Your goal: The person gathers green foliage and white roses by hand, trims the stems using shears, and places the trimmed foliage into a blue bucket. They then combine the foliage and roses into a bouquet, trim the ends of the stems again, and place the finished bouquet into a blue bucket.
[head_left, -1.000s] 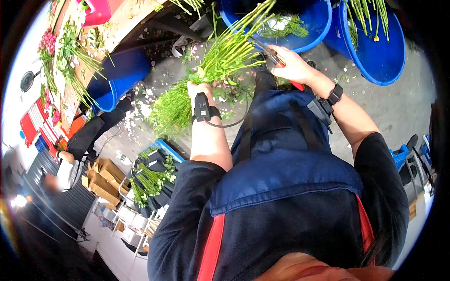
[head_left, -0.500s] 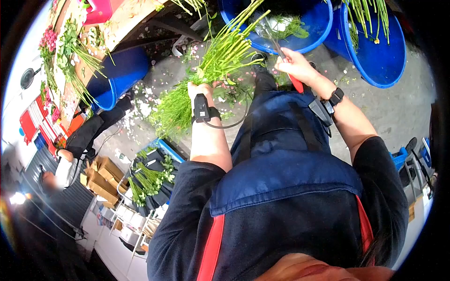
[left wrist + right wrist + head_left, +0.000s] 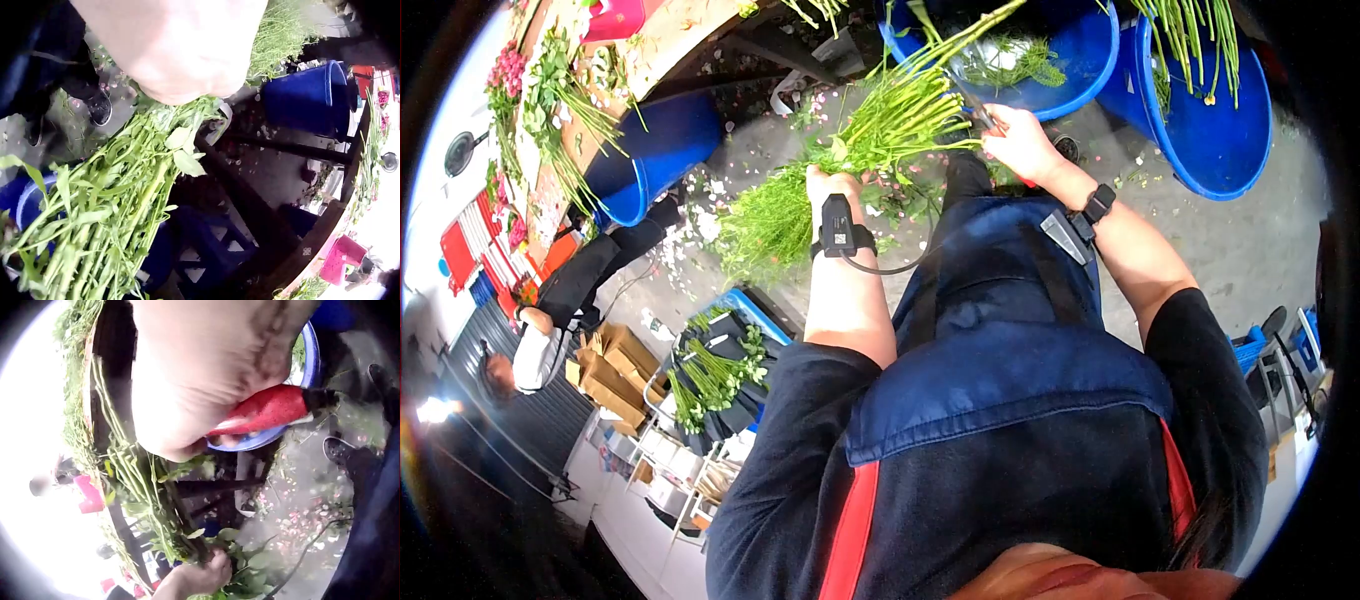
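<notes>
My left hand [image 3: 832, 187] grips a thick bunch of green stems [image 3: 900, 120] around its middle. Feathery foliage [image 3: 765, 225] spreads from one side of the fist, and long bare stem ends point towards a blue bin. In my right hand [image 3: 1025, 145] are pruning shears [image 3: 972, 104], their dark blades right at the cut ends of the stems. The red handle [image 3: 269, 411] shows under my palm in the right wrist view. From the left wrist, leafy stems [image 3: 106, 212] run out below the hand; its fingers are mostly hidden there.
Blue bins [image 3: 1090, 90] stand ahead, one with green trimmings inside, another [image 3: 1245, 150] under hanging stems. A wooden table [image 3: 670, 50] holds flowers and a pink container [image 3: 615, 18]. Petals [image 3: 690, 225] litter the floor. Another person [image 3: 540, 355] is at the left.
My right hand first drew the shears back from the stems, then brought the blades in to the stem ends again. The left hand keeps its grip on the bunch, nearly still.
</notes>
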Action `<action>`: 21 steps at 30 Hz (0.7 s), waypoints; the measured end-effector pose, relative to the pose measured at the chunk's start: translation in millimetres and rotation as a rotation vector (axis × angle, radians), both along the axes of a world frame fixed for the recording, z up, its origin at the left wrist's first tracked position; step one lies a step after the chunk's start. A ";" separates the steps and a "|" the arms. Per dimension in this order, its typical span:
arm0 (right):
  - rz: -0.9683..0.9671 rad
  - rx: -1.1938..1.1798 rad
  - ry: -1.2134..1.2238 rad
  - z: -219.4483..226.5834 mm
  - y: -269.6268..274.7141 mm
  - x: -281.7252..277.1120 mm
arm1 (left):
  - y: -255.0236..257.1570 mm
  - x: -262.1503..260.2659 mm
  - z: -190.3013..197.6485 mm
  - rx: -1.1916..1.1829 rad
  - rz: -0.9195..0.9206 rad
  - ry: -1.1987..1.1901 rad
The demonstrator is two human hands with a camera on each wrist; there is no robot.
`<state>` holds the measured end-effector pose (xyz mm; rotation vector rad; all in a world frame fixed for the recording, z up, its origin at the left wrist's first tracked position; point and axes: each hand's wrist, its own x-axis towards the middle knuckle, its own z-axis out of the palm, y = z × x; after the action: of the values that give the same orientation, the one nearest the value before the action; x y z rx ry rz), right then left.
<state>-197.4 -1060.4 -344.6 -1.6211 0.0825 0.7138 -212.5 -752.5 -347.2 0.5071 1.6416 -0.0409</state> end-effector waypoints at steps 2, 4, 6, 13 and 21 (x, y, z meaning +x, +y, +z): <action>0.072 -0.056 0.066 4.8 -9.2 1.3 | 0.8 1.1 -0.8 0.030 -0.014 0.029; 0.126 -0.097 -0.018 3.4 -17.2 0.6 | 4.9 -1.6 -3.3 0.044 -0.044 0.012; 0.159 -0.123 -0.256 -0.7 -24.2 0.1 | 10.2 -7.6 -10.8 0.038 -0.093 -0.054; 0.193 0.081 -0.003 20.4 -11.6 23.4 | 3.5 3.7 -8.7 0.018 0.086 0.025; 0.095 0.001 0.083 -8.7 -11.6 -1.3 | -3.5 8.6 5.5 0.039 0.019 0.110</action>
<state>-198.7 -1072.0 -353.2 -1.6024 0.0654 0.8547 -203.9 -756.0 -341.7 0.5263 1.7573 -0.0227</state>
